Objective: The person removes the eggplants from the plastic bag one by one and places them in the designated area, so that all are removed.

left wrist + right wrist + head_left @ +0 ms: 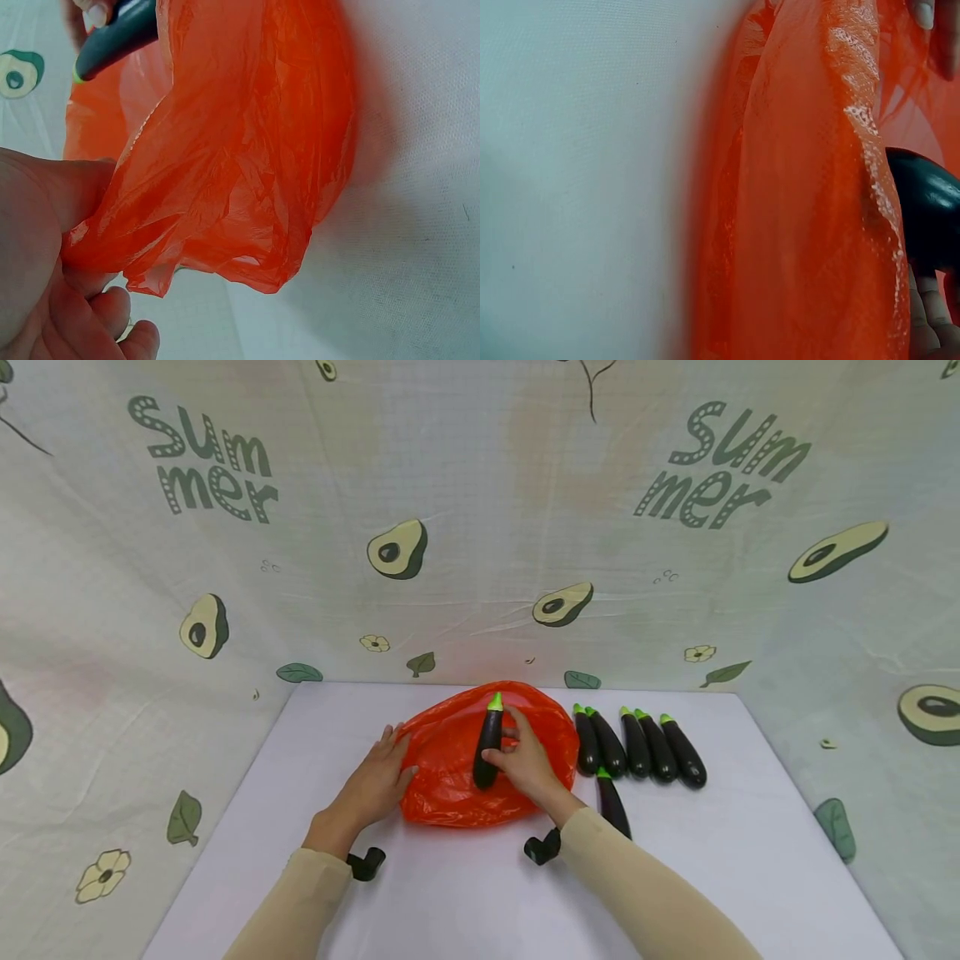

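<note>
A red plastic bag (442, 802) lies with its mouth spread on the white table. My left hand (378, 777) pinches the bag's left edge between thumb and fingers, as the left wrist view shows. Over the bag's opening, my right hand (528, 764) holds a dark eggplant (489, 752) with a green stem end pointing away from me. In the right wrist view the bag's near wall (802, 195) covers part of that eggplant (926, 206) and most of the right hand.
Several eggplants (637, 752) lie side by side to the right of the bag. Another eggplant (613, 806) lies nearer, partly behind my right sleeve. A printed cloth (480, 527) hangs behind the white table (750, 860). Black wrist devices (367, 864) sit below both wrists.
</note>
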Demonstrator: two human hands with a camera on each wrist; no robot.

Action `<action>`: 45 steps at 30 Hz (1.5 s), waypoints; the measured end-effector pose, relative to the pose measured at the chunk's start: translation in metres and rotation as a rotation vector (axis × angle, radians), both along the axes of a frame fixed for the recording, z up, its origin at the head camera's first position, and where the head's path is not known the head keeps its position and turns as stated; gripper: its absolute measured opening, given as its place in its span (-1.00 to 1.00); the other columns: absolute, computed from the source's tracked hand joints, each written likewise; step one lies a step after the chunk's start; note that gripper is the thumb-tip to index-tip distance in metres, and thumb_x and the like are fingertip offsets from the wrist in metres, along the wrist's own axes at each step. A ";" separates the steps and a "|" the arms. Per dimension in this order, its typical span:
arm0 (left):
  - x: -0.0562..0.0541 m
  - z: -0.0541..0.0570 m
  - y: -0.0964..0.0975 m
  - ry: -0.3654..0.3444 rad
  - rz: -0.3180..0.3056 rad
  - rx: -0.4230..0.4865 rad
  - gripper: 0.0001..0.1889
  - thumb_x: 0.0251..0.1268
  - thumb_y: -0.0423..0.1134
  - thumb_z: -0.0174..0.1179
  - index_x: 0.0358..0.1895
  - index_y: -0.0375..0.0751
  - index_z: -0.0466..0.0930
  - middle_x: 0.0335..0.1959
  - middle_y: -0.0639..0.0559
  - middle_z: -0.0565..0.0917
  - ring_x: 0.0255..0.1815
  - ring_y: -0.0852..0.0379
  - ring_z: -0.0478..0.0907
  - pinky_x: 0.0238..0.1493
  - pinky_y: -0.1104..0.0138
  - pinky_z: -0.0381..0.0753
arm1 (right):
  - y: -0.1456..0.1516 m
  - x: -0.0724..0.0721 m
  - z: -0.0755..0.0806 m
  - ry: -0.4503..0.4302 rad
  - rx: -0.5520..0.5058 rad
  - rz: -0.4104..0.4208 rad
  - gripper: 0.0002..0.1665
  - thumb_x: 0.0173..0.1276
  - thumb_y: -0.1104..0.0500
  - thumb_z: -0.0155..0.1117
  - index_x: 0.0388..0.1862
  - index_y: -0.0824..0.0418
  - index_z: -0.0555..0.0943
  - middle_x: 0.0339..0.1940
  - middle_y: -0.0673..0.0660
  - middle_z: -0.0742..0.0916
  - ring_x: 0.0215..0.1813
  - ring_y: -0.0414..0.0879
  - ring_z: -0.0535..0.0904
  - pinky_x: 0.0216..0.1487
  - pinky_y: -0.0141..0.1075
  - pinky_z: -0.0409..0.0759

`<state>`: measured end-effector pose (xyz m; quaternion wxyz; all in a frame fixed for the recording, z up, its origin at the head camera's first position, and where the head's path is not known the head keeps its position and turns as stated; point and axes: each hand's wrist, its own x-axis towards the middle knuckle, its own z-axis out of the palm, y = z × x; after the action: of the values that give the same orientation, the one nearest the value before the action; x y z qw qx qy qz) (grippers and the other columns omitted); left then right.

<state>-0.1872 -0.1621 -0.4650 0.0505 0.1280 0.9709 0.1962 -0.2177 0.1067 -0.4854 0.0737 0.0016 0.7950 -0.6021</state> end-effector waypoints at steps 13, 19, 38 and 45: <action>-0.001 -0.005 0.001 0.002 0.008 0.015 -0.22 0.59 -0.08 0.21 0.69 -0.30 0.08 0.75 -0.18 0.06 0.78 -0.24 -0.16 0.57 -0.22 0.25 | 0.008 0.010 0.010 0.050 0.026 -0.016 0.05 0.42 0.24 0.47 0.70 -0.27 0.14 0.46 0.23 0.58 0.20 0.17 0.72 0.12 0.07 0.78; -0.003 -0.006 0.001 0.007 0.005 0.020 -0.22 0.60 -0.09 0.20 0.69 -0.29 0.09 0.75 -0.18 0.06 0.78 -0.24 -0.17 0.58 -0.23 0.23 | 0.014 0.017 0.018 0.071 0.044 -0.027 0.08 0.40 0.22 0.49 0.71 -0.30 0.13 0.46 0.24 0.59 0.20 0.18 0.73 0.11 0.08 0.79; -0.004 -0.008 -0.001 -0.001 0.005 0.013 -0.23 0.60 -0.10 0.19 0.69 -0.29 0.08 0.75 -0.18 0.05 0.78 -0.24 -0.17 0.59 -0.22 0.22 | 0.045 0.028 0.033 0.083 0.103 -0.025 0.06 0.42 0.17 0.47 0.73 -0.18 0.10 0.47 0.26 0.57 0.22 0.17 0.68 0.16 0.04 0.78; -0.004 -0.007 0.000 -0.008 0.004 0.013 -0.23 0.61 -0.09 0.18 0.69 -0.28 0.08 0.76 -0.17 0.04 0.78 -0.22 -0.18 0.58 -0.21 0.24 | 0.058 0.030 0.035 0.098 0.119 -0.027 0.08 0.42 0.18 0.46 0.74 -0.20 0.08 0.47 0.27 0.58 0.21 0.16 0.71 0.20 0.08 0.75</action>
<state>-0.1908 -0.1618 -0.4718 0.0534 0.1255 0.9696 0.2030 -0.1876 0.1648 -0.4499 0.0265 -0.0129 0.8320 -0.5540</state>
